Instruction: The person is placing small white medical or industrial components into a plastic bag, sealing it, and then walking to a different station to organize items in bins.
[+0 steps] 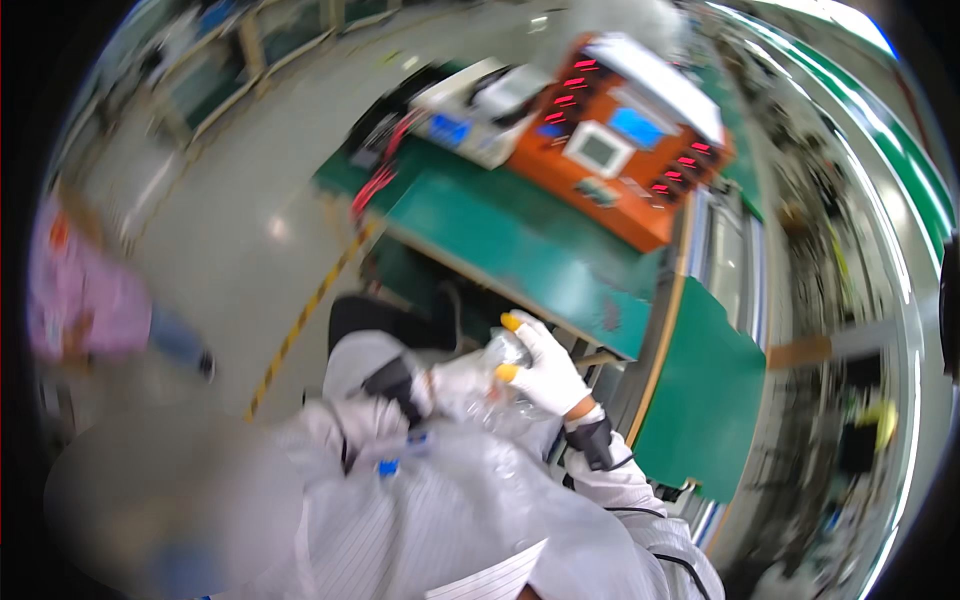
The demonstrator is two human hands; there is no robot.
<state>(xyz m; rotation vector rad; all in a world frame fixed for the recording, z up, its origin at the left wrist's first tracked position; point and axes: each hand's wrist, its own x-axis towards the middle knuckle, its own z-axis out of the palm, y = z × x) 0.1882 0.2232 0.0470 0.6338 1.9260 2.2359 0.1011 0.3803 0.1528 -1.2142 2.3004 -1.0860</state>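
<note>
A crumpled clear plastic bag [508,350] is bunched in front of my body, beneath the near edge of the green bench. My right hand [548,378], in a white glove with yellow fingertips, curls around it with thumb and finger on either side. Close by on the left, my left hand [455,388] is gloved in white and reaches in to the same plastic. Blur and the shiny film hide its fingers, so its hold is unclear. What lies inside the bag, if anything, is too smeared to make out. Both wrists wear dark bands.
Beyond my hands stands a green-topped bench [510,250] carrying an orange test machine [600,205] with red displays. A beige instrument [470,125] and red leads [375,185] sit left of it. At right is another green surface [700,390]. A person in pink [95,285] is at far left.
</note>
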